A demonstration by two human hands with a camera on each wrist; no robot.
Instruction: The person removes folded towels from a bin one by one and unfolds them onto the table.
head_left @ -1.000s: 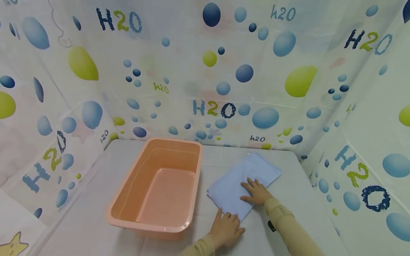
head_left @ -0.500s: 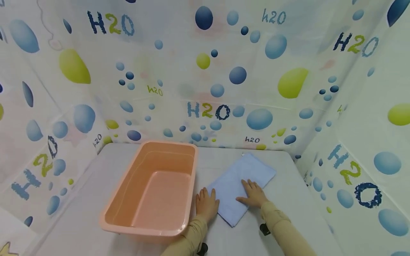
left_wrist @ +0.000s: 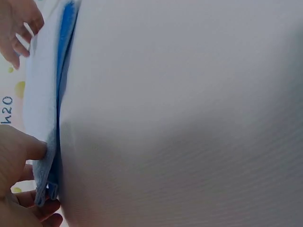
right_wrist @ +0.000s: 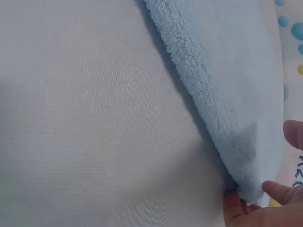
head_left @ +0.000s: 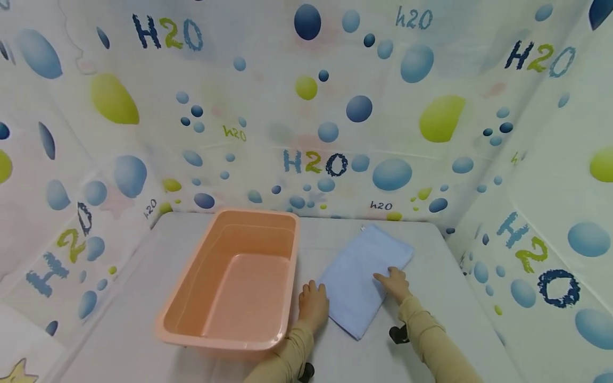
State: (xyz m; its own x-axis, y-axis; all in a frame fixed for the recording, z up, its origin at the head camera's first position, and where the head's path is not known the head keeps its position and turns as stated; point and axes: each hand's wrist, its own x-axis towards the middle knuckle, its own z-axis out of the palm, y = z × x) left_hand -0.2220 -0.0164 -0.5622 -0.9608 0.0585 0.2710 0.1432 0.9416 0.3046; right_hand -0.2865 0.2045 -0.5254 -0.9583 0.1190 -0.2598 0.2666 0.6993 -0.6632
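Observation:
A folded light-blue towel (head_left: 366,274) lies at a slant on the white table. At its left edge, my left hand (head_left: 314,307) holds the fold; the left wrist view has the thumb (left_wrist: 35,149) above the cloth and the fingers (left_wrist: 47,208) beneath it. On the opposite edge my right hand (head_left: 396,284) grips the towel, its thumb over the top. Close up in the right wrist view, the towel's fluffy edge (right_wrist: 199,90) sits between the thumb (right_wrist: 279,191) and fingers (right_wrist: 232,205) of that hand. Fingers tucked under the cloth are partly hidden.
A peach plastic basin (head_left: 293,266) stands left of the towel, close beside my left forearm. The white table (head_left: 134,298) is enclosed at the back and sides by a curtain (head_left: 268,96) printed with bubbles and H2O lettering.
My left hand has moved from the towel's near edge to its left edge and taken hold. My right hand has gone from lying flat on the towel to gripping its right edge.

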